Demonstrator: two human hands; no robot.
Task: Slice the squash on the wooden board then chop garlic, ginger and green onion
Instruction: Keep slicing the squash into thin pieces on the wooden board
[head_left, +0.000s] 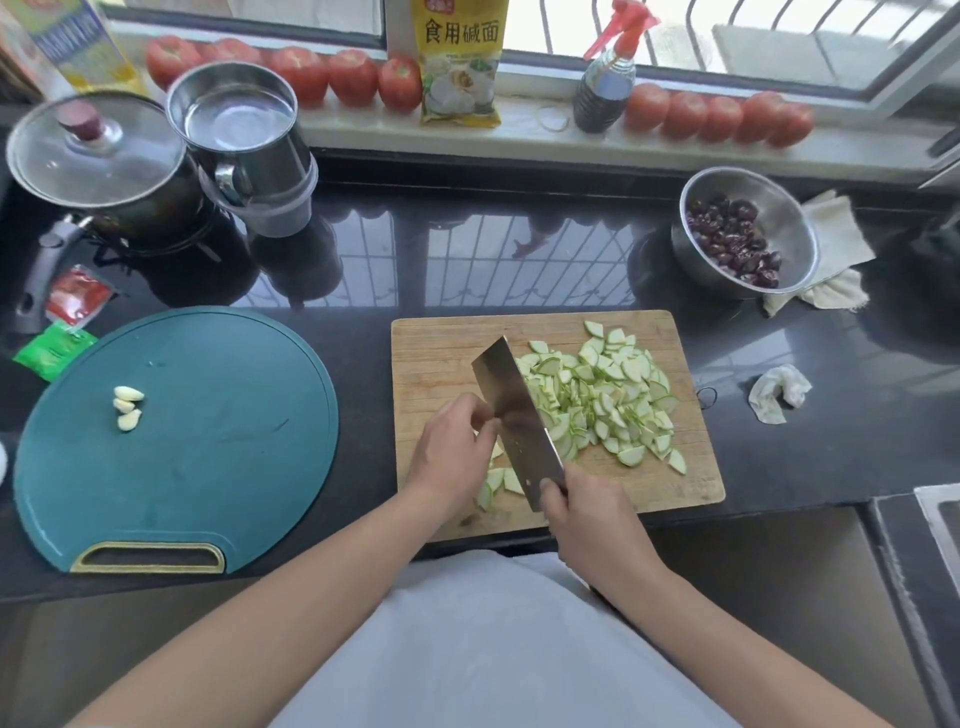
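A rectangular wooden cutting board carries a heap of pale green squash slices right of the broad steel cleaver. The right hand wraps its handle; the left hand, fingers curled, touches the blade's flat, squash slices just beneath.

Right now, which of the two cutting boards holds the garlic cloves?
The round teal board on the left holds the garlic cloves; the wooden board holds squash slices.

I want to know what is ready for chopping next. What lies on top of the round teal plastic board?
Three peeled garlic cloves lie close together on the round teal plastic board, toward its left side. No ginger or green onion shows on it.
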